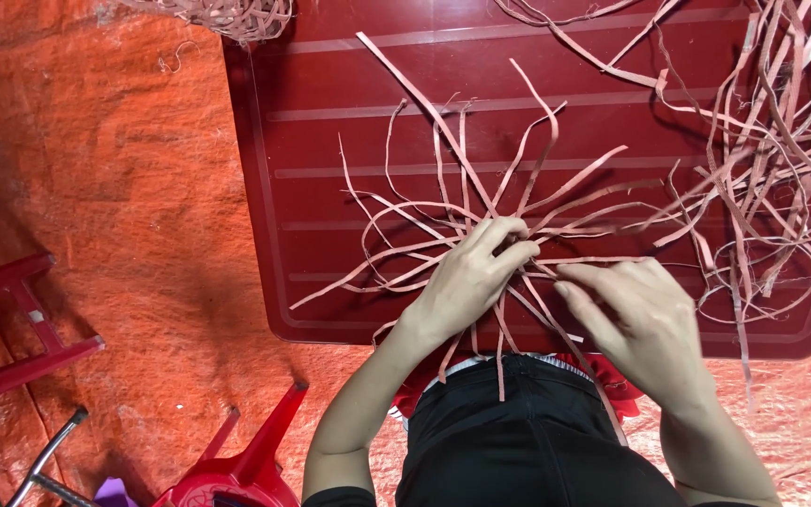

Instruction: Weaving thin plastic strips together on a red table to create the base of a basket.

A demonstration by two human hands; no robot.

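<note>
Head view, looking straight down. Left hand lies palm down on the crossing point of a star of thin flat strips, fingers curled and pressed onto the hub, pinning it to the dark red surface. Right hand sits just right of the left, fingertips nearly touching it; thumb and forefinger look pinched on one strip end at the hub, the other fingers loosely bent, though the exact grip is partly hidden.

Strips fan out from under the left hand in all directions: most long ones run away from the body, up and to the sides; a few short ends hang toward the person over the near edge of the surface. The strip at the right fingertips runs roughly left to right, toward the loose pile. The hub is directly under the left hand, so the left is nearer; the right comes in from the side.

Beyond the right hand, far right: a tangled loose pile of spare strips. Beyond the left hand, top left: the edge of a woven piece. Left of the left arm: orange tarp on the floor and red plastic stool parts. Black clothing shows below the hands.
</note>
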